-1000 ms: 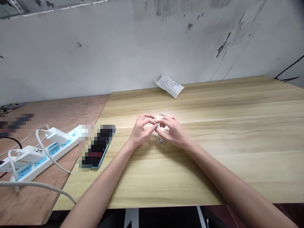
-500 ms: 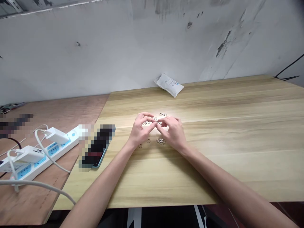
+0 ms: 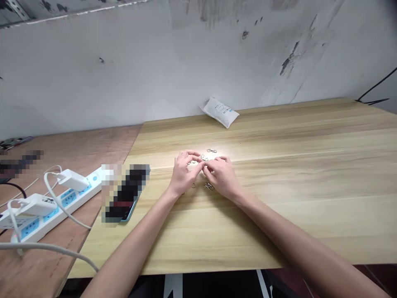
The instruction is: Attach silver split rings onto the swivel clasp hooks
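"Scuffed wall (image 3: 155, 62) behind, wood-grain table (image 3: 294, 186) below: what do we find up close?"
"Our left hand (image 3: 182, 171) and right hand (image 3: 223, 176) each draw thumb and forefinger together, tips meeting; whether they pinch something, we cannot tell."
"And around them?"
"Small metal pieces (image 3: 204, 157) lie just beyond, a loose ring (image 3: 193, 185) and metal clasps (image 3: 209, 186) nearer us, another clasp (image 3: 211, 150) farther off."
"How far along are we?"
"Partway, we judge: the ring lies separate; whether any clasp already carries one, we cannot make out."
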The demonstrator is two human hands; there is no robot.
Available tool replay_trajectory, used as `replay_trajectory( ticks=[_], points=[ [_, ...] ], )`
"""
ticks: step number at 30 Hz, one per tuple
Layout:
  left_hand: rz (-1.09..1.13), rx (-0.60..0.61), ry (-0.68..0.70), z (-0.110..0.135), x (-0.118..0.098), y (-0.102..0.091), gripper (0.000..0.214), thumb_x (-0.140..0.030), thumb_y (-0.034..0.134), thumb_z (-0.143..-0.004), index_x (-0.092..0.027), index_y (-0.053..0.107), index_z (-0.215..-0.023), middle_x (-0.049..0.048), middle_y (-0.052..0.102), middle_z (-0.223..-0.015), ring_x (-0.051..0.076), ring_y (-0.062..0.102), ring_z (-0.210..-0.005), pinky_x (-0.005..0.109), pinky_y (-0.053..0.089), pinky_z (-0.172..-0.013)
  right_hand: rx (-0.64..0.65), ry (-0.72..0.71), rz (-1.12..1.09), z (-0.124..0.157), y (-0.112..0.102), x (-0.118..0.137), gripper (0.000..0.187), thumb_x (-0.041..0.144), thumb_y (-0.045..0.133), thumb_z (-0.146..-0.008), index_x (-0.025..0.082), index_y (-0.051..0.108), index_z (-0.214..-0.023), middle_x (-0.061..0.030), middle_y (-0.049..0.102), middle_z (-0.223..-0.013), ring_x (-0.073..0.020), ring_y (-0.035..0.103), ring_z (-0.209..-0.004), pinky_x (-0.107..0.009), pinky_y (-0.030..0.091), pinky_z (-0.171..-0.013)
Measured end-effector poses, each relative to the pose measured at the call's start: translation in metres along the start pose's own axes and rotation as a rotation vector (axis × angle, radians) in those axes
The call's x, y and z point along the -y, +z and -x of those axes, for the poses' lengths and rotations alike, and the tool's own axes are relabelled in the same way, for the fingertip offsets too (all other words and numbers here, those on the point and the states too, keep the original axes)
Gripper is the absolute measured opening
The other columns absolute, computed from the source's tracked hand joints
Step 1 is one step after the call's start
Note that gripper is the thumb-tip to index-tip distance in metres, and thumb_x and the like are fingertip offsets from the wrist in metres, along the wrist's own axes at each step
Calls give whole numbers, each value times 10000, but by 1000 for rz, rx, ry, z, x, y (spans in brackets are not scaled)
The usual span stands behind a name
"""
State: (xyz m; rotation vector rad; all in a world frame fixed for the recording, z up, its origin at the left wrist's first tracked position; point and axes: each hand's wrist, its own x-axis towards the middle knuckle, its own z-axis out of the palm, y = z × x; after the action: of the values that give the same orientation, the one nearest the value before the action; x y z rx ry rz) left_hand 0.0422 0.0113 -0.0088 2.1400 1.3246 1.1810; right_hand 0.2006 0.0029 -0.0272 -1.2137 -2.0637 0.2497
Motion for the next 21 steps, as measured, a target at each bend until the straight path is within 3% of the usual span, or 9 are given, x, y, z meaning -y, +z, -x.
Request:
replay_trajectory(
  ticks=[6, 12, 16, 21],
  points=[
    [245, 89, -98, -3, 7, -3, 104, -305, 699, -820, -204, 679, -807, 59, 641, -1057, 226, 590, -1067, 395, 470, -947, -43, -1, -80, -1, -2, -4, 196, 235, 540, -920, 207, 640, -754, 12, 645, -641, -149, 519, -635, -345, 322, -842],
    [483, 155, -195, -4, 14, -2, 265, -380, 717, -803, -208, 703, -1004, 81, 668, -1101, 238, 605, -1087, 358, 494, -907, -62, -91, -132, -1, -5, -6, 207, 248, 500, -949, 199, 611, -781, 13, 626, -660, -137, 497, -632, -323, 330, -816],
    [556, 152, -181, -5, 13, -3, 212, -367, 745, -778, -201, 747, -909, 90, 662, -1080, 244, 606, -1087, 362, 494, -909, -48, -82, -224, -1, -6, -2, 215, 244, 487, -956, 192, 578, -769, 23, 588, -668, -120, 487, -622, -317, 338, -818],
    [614, 131, -190, -6, 14, -7, 154, -345, 764, -761, -194, 755, -793, 78, 656, -1016, 226, 635, -1003, 373, 497, -896, 62, -1, -486, -2, -8, 7, 261, 290, 426, -982, 188, 601, -817, -2, 587, -724, -131, 493, -646, -260, 354, -631]
  ],
)
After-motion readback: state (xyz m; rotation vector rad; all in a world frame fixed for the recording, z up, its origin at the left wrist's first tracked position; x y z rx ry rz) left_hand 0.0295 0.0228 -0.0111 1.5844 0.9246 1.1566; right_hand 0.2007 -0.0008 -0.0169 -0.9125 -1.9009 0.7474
